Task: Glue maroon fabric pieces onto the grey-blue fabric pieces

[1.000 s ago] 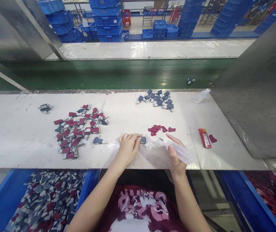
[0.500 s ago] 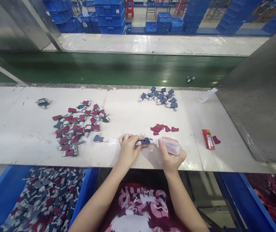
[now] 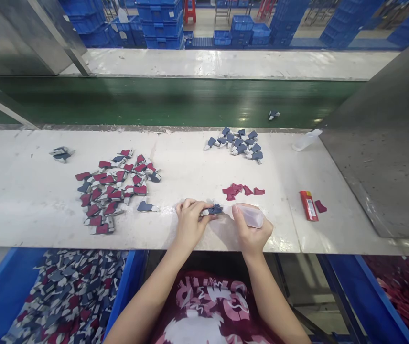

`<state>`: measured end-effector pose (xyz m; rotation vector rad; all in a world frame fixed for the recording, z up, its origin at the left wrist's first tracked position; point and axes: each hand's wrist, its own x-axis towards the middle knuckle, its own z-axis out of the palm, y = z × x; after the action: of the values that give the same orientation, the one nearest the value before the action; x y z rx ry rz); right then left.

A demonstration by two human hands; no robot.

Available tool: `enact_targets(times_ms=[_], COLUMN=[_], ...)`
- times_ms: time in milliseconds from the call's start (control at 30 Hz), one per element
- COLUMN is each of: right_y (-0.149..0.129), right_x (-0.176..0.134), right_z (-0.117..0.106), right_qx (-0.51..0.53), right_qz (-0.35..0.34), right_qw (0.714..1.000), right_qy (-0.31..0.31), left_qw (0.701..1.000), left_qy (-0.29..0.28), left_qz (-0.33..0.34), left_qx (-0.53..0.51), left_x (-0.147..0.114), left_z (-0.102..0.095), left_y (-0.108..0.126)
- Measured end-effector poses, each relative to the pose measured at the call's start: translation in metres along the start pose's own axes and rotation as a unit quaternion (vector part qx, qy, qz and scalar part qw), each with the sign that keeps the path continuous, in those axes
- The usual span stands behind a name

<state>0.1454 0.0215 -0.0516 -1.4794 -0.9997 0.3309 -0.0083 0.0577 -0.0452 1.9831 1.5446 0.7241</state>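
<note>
My left hand (image 3: 192,222) pinches a small dark blue and grey plastic part (image 3: 214,209) just above the white worktop. My right hand (image 3: 252,234) is wrapped round a translucent squeeze bottle (image 3: 251,216), tilted so its nozzle meets or nearly meets the part's right end. Behind the bottle lie several loose maroon pieces (image 3: 237,188). One more blue and grey part (image 3: 147,206) rests left of my left hand. Farther left spreads a pile of grey parts with maroon or blue faces (image 3: 113,193). A cluster of blue and grey parts (image 3: 238,142) sits toward the back.
A red lighter (image 3: 308,206) lies on the right beside one maroon piece (image 3: 320,206). Another translucent bottle (image 3: 306,140) lies near the metal panel (image 3: 387,157). Behind the worktop runs a green conveyor belt (image 3: 154,102) carrying one part (image 3: 274,114). Blue bins (image 3: 133,267) of parts stand below.
The bottle in my right hand has shifted slightly left, its nozzle closer to the part. On the green belt, the single part has moved a little left. My left hand stays nearly still.
</note>
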Motion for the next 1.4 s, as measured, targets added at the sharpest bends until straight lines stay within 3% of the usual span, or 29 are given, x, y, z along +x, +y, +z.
enact_targets(times_ms=[733,1400], right_y=[0.002,-0.011], right_x=[-0.005,-0.008], right_z=[-0.003,0.012], right_qx=[0.017,0.025], right_qz=[0.049,0.059], right_qw=[0.997,0.998], right_qy=[0.058,-0.005], left_qw=[1.0,1.0], left_qy=[0.009,-0.004], left_qz=[-0.007,-0.023], left_qx=[0.0,-0.02], left_x=[0.0,0.001], left_z=[0.001,0.001], left_y=[-0.001,-0.001])
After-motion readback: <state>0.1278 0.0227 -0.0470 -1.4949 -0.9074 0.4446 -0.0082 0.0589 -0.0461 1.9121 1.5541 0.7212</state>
